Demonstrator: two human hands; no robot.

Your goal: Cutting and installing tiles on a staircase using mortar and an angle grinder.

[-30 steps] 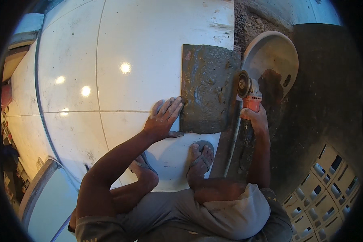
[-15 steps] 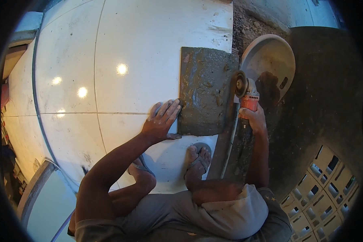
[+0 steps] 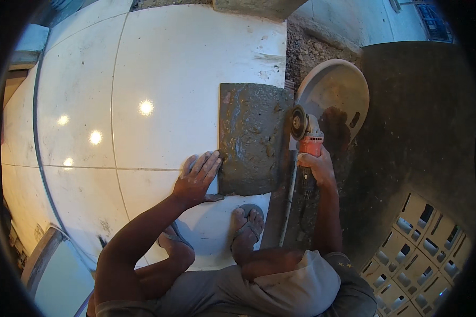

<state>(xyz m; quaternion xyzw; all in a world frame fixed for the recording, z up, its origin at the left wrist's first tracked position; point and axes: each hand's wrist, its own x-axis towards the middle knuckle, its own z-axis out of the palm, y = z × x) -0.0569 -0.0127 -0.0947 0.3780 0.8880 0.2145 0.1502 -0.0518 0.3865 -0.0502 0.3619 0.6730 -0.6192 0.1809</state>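
Little but the viewpoint has moved in the last half second: slab, tool and basin now sit lower and further left in view, and more of a grey block [image 3: 259, 6] shows at the top. Both hands keep their places by the slab [image 3: 251, 140], which lies on the white tiled floor [image 3: 158, 58] with its upper face coated in wet grey paste. From where I stand, the left hand [image 3: 195, 179] is flat with fingers slightly apart, their tips at the slab's left edge and the thumb near its lower corner. The right hand [image 3: 320, 165] is wrapped firmly round a red-bodied angle grinder [image 3: 311, 145], its disc [image 3: 298, 122] right beside the slab's right edge; I can't tell if they touch. Just beyond the grinder is a shallow, pale oval basin [image 3: 357, 84] with a slot near its rim. Inside is a dark patch [image 3: 333, 120], wet residue or shadow, I can't say which.
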